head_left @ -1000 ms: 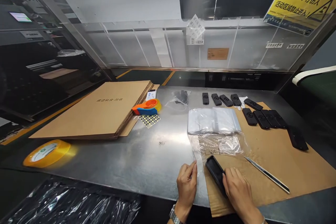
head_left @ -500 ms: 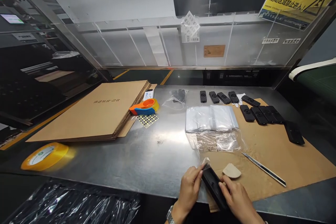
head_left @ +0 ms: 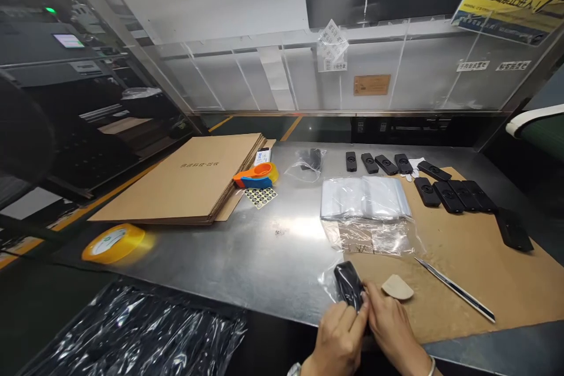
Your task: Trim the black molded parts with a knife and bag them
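Both hands grasp the black case (head_left: pixel 346 277) at the near edge of the surface (head_left: pixel 211 264), the left hand (head_left: pixel 340 333) and the right hand (head_left: pixel 391 318) meeting over its lower end, which the fingers hide. A clear bag (head_left: pixel 326 283) surrounds its far end; the bag's opening is hard to make out. The forearms are cut off below. Bare metal stretches left to the tape roll (head_left: pixel 118 251); right, a beige piece (head_left: pixel 398 286) and knife (head_left: pixel 456 291) narrow the room on the cardboard (head_left: pixel 480 258).
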Demonstrator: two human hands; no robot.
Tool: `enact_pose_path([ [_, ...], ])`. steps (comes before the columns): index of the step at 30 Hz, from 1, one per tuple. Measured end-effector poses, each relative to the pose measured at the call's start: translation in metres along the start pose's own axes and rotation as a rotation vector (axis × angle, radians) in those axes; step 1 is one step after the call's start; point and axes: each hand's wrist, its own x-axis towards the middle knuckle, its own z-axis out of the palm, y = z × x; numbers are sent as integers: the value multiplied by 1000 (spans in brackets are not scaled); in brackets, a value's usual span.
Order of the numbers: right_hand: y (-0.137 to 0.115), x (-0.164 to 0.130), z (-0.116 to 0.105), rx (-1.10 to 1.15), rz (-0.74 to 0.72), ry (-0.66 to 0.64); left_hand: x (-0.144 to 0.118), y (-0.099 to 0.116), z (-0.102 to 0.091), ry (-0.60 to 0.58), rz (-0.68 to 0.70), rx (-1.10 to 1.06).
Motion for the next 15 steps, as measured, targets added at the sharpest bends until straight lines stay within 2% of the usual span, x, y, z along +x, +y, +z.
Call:
enact_pose_path([
  [2,-9,8,-13,-44,-53,-102,5,-3,-7,-20,-64,-48],
  [5,-24,26,-40,-32,-124,-245,12,-15,-24,-91,-316,-87],
  [7,-32,38,-58,-28,-202,-304,14,-24,-37,-115,-436,-150],
  [10,-46,53,-74,45,-349,-329,15,-36,-56,-73,-581,-360],
  [12,-57,59,-78,131,-414,-325,13,-41,-63,47,-782,-684],
  [15,-81,61,-74,319,-452,-350,2,-43,-65,462,-1238,-1319],
])
